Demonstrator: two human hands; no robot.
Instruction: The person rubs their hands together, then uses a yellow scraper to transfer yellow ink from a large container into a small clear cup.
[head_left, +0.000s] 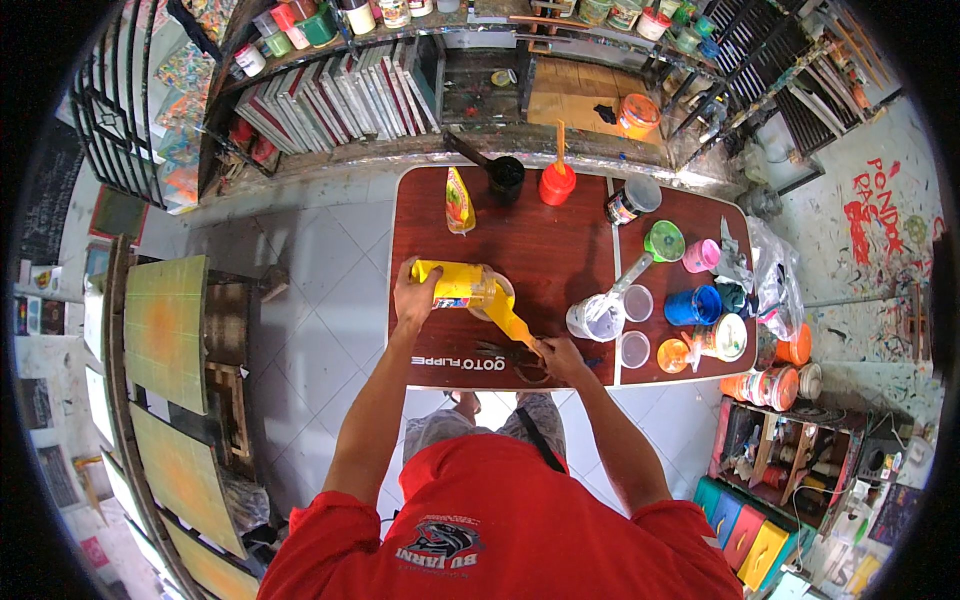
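Observation:
My left hand [415, 295] grips a yellow-coated paint container [455, 285], tipped on its side over the brown folding table [440, 350], its mouth facing right. My right hand [558, 355] is closed on the handle of a yellow-coated spatula [512, 322], whose blade is at the container's mouth. To the right of them stands a whitish tub [592, 320] with a pale stirring tool across it, beside two clear plastic cups [637, 303]. Behind my hands are a yellow pouch [460, 205], a black pot with a handle [505, 178] and a red pot with an orange stick [557, 185].
More paint pots [690, 305] and a plastic bag [775, 270] crowd the table's right end. A shelf [600, 145] with framed screens [340, 100] runs behind. Yellow panels [165, 330] stand on a rack at left; a small cabinet [775, 455] sits at lower right.

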